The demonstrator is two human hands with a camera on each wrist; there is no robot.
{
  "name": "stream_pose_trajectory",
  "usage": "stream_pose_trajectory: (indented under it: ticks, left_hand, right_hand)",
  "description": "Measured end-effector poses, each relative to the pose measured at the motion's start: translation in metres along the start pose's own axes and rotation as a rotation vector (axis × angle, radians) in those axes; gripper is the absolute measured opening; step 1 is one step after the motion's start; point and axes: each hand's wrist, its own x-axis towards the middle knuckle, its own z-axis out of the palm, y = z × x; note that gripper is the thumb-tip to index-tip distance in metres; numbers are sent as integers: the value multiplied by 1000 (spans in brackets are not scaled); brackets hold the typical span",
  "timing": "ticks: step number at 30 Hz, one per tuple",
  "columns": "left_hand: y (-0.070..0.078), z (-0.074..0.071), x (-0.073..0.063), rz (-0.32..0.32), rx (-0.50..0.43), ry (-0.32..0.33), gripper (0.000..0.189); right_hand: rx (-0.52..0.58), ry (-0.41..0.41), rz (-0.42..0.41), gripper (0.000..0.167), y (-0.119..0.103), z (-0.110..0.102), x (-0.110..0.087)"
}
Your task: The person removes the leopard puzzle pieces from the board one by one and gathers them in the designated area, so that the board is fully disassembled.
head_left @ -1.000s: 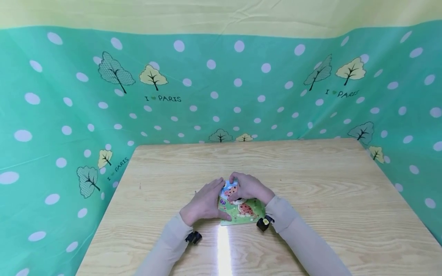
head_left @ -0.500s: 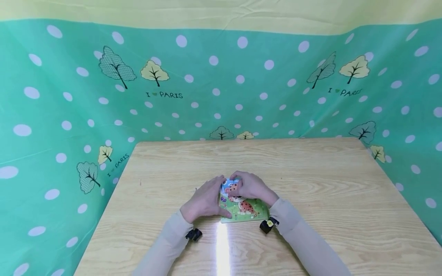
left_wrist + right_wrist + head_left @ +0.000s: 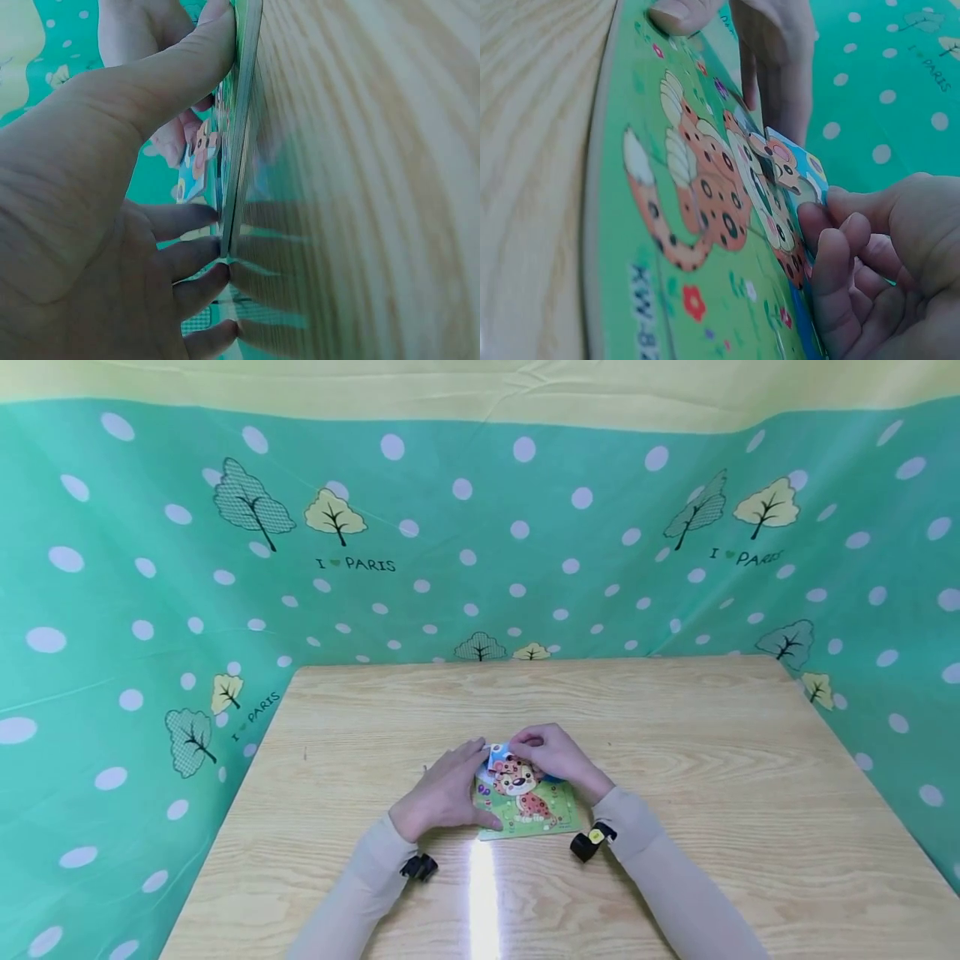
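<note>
A jigsaw puzzle board (image 3: 525, 827) with a spotted cub on green grass lies flat on the table. My left hand (image 3: 446, 793) rests along its left side. Its thumb (image 3: 202, 45) presses on the near part of the board, and its outstretched fingers (image 3: 187, 259) touch the left edge and the tabletop. Over the upper part, my right hand (image 3: 557, 753) pinches a puzzle piece (image 3: 801, 161) showing the cub's ear and blue sky. This piece stands tilted up from the board, its lower side against or close to the picture; exact contact cannot be told.
The light wooden table (image 3: 675, 718) reaches out around the board. A green dotted cloth (image 3: 420, 543) hangs behind and at both sides. Black straps (image 3: 422, 867) sit at the wrists, and a bright glare strip (image 3: 483, 902) lies before the board.
The right hand has shifted slightly up and right, uncovering the cub's face. The piece with the ear now shows tilted in its fingers. The left hand keeps its place.
</note>
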Motion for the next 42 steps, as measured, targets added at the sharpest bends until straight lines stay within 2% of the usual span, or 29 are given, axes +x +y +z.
stream_pose_trajectory:
  ticks: [5, 12, 18, 22, 28, 42]
  left_hand:
    - [2, 0, 0, 19, 30, -7, 125]
    - [6, -1, -1, 54, 43, -22, 115]
    - [5, 0, 0, 85, 54, -27, 110]
    - [4, 1, 0, 100, 54, -20, 109]
    - [4, 2, -1, 96, 43, -32, 109]
    - [-1, -1, -1, 98, 40, -22, 110]
  right_hand:
    - [-30, 51, -12, 26, 4, -8, -1]
    - [26, 93, 43, 29, 15, -24, -3]
    - [-32, 132, 22, 32, 28, -43, -6]
    - [-13, 145, 25, 32, 38, -57, -10]
    - [9, 175, 53, 34, 51, -79, -19]
    - [-69, 231, 102, 45, 71, -136, -26]
